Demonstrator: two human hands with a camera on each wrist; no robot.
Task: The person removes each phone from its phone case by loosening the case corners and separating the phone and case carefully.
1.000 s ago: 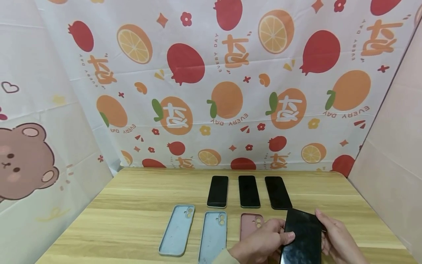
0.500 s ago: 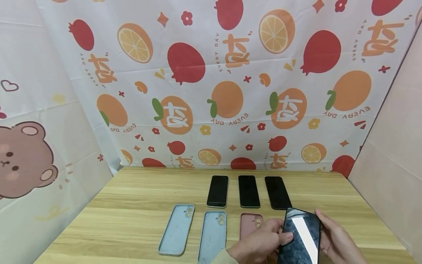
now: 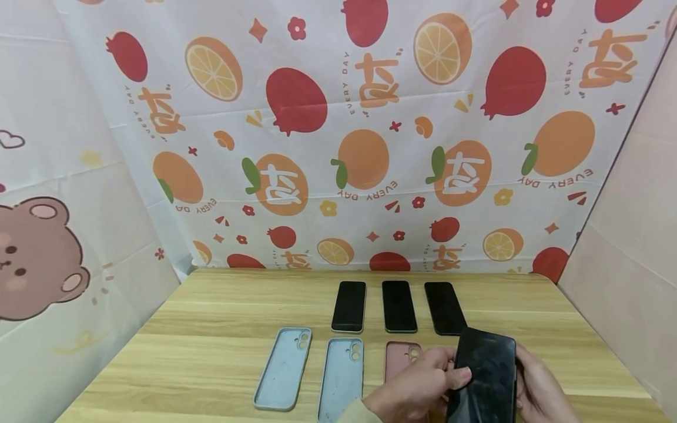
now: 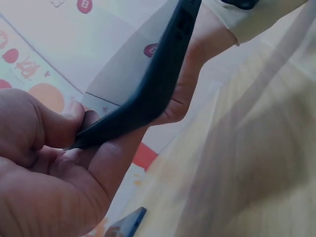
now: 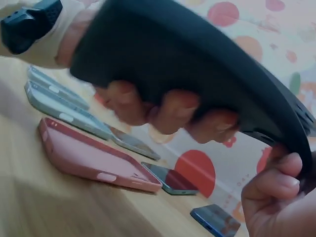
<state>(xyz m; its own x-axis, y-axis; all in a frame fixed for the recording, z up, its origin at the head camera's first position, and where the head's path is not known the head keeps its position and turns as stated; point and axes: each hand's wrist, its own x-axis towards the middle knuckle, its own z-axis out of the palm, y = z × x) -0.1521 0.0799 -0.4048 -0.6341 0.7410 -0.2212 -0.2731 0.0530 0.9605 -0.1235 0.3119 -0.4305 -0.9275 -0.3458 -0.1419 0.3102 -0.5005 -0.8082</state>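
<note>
Both hands hold a phone (image 3: 483, 376) in a dark case (image 5: 158, 54), screen up, above the table's front right. My left hand (image 3: 420, 379) grips its left edge, thumb on the screen and fingers curled beneath; the right wrist view shows those fingers (image 5: 177, 106) against the case's back. My right hand (image 3: 545, 385) holds the right edge. In the right wrist view the right-hand fingers (image 5: 276, 180) pinch the end with the cutouts. The left wrist view shows the glossy screen (image 4: 133, 64) reflecting the wall. The phone's lower end leaves the head view.
A pink case (image 3: 399, 361) lies partly behind my left hand. Two light-blue cases, the middle one (image 3: 341, 376) and the left one (image 3: 284, 370), lie beside it. Three dark phones, left (image 3: 349, 306), middle (image 3: 399, 306) and right (image 3: 445, 308), lie farther back on the wooden table (image 3: 211, 329).
The phone in my hands has tilted back and forth; a bright reflection on its screen appeared and is gone. My right thumb has left the top right corner. The things on the table have not moved.
</note>
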